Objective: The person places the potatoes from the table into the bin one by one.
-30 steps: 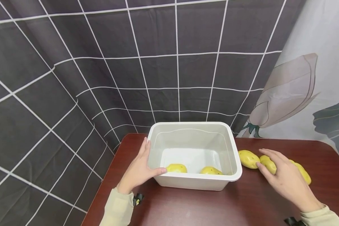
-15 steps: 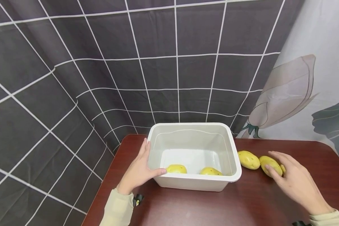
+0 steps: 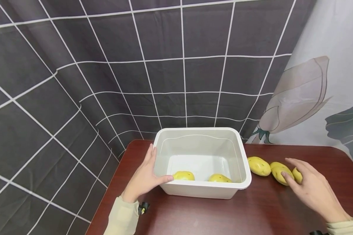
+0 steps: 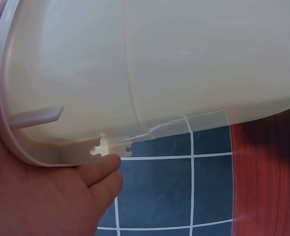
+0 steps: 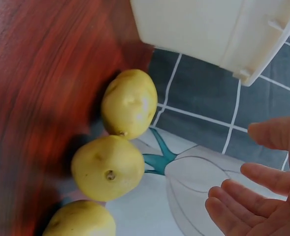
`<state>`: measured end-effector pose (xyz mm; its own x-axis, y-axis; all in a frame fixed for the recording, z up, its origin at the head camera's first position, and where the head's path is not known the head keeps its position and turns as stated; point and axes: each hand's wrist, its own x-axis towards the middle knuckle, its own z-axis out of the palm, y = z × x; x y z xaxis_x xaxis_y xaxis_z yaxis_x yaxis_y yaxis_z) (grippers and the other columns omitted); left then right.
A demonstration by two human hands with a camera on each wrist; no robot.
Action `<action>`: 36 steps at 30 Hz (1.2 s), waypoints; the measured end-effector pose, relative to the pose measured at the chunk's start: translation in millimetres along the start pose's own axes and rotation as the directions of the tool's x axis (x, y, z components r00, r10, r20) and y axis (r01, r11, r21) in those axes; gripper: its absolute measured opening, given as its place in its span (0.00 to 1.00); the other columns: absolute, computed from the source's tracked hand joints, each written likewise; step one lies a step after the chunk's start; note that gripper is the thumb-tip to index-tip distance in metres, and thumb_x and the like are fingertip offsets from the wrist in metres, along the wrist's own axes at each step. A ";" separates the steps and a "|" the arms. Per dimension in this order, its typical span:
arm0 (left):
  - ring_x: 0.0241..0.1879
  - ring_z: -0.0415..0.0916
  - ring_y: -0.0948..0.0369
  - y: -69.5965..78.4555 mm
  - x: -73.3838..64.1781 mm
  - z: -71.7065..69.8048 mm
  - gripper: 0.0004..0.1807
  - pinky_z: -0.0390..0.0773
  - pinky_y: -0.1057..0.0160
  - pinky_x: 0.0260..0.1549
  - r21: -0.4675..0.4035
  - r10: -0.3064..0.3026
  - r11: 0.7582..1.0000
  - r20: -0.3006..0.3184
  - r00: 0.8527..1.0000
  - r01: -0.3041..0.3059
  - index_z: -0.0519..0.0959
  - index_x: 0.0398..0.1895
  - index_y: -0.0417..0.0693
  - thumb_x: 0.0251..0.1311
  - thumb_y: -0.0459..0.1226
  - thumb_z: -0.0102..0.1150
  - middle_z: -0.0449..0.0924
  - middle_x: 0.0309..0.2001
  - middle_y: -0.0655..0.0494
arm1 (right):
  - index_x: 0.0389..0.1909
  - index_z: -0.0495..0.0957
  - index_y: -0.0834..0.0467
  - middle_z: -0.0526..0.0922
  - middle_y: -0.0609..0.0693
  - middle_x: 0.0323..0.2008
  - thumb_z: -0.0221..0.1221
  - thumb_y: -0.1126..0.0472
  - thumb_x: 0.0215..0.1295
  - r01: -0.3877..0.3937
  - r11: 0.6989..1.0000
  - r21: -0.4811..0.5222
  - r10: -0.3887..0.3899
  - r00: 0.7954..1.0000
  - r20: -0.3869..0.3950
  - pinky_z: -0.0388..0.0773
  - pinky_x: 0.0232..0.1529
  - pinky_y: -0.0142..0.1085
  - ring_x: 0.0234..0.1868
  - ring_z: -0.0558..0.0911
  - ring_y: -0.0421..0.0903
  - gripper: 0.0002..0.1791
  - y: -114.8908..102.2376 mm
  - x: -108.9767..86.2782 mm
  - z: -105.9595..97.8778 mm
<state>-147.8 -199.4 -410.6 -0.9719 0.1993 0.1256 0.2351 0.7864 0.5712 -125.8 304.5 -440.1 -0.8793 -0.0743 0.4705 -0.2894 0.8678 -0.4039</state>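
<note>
Nothing is held by the right hand (image 3: 313, 189), its fingers (image 5: 268, 178) parted; the middle potato (image 3: 277, 173) is found on the desk (image 3: 211, 213) at ten o'clock from that hand, long axis aligned ten-to-four; the white tub (image 3: 198, 192) is gripped by the left hand (image 3: 142, 181), farther off

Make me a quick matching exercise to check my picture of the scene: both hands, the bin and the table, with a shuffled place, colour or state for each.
Column one
1. Left hand
2. Right hand
3. Bin
4. Table

Column two
A. Off-white, with two yellow potatoes showing inside
B. Dark reddish brown
C. Touching the bin's rim
D. Holding nothing, near the three loose potatoes outside the bin

Right pairs: 1-C, 2-D, 3-A, 4-B
</note>
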 end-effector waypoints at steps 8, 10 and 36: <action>0.75 0.53 0.47 0.6 0.7 -0.7 0.70 0.67 0.43 0.64 0.002 0.008 1.000 -0.002 1.000 -0.008 0.45 0.81 0.40 0.45 0.69 0.69 0.33 0.82 0.53 | 0.60 0.73 0.66 0.74 0.68 0.57 0.65 0.57 0.66 -0.025 1.000 -0.003 0.025 1.000 0.001 0.63 0.48 0.60 0.54 0.72 0.70 0.26 12.7 -2.6 1.8; 0.76 0.52 0.47 1.6 0.5 -1.3 0.70 0.67 0.43 0.65 -0.003 0.004 1.000 0.001 1.000 -0.004 0.45 0.81 0.41 0.45 0.69 0.69 0.33 0.82 0.54 | 0.60 0.73 0.67 0.74 0.68 0.57 0.65 0.58 0.66 -0.022 1.000 -0.004 0.022 1.000 -0.003 0.63 0.49 0.61 0.54 0.72 0.70 0.26 15.5 -3.1 1.8; 0.75 0.54 0.46 1.9 -0.5 -1.2 0.69 0.67 0.42 0.64 -0.011 0.004 1.000 0.000 1.000 -0.004 0.45 0.80 0.39 0.46 0.65 0.73 0.34 0.82 0.53 | 0.62 0.68 0.72 0.68 0.76 0.58 0.65 0.61 0.63 -0.089 0.996 -0.011 0.089 0.996 0.026 0.54 0.63 0.67 0.57 0.65 0.76 0.31 46.7 -17.4 6.3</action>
<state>-146.8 -198.7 -408.6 -0.9709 0.2025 0.1277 0.2387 0.7792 0.5795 -126.4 343.2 -472.1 -0.9111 -0.0090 0.4121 -0.2056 0.8764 -0.4356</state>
